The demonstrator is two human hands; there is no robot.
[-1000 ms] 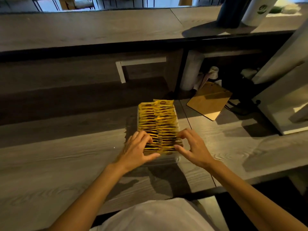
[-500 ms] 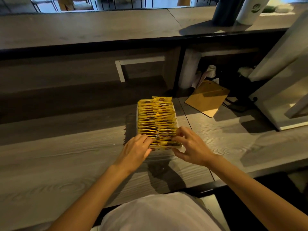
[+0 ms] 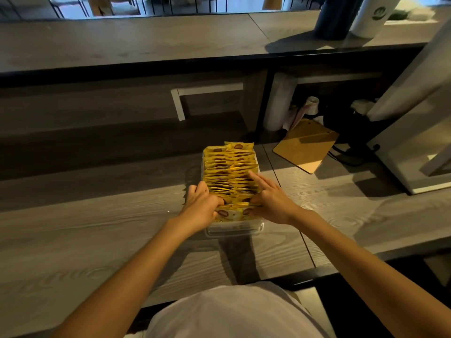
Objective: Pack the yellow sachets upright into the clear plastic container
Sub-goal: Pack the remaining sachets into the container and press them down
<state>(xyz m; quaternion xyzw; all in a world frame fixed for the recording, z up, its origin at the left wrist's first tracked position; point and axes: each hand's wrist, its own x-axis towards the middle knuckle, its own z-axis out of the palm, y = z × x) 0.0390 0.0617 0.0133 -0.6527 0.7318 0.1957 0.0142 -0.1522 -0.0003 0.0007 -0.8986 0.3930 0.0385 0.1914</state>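
Here, the clear plastic container sits on the wooden counter, looking nearly full of yellow sachets standing in 2 rows. Your left hand curls its fingers round the nearest ones. Your right hand lies flatter, straight fingers pressing the tops, probably to squeeze the rows upright and tight.

A grey wood-grain counter fills the lower half of the view. At 2 o'clock a brown clipboard lies flat on it, with a black cable just beside. At 1 o'clock, on the raised shelf, a dark bottle stands beside a white cup. At 3 o'clock stands a white machine.
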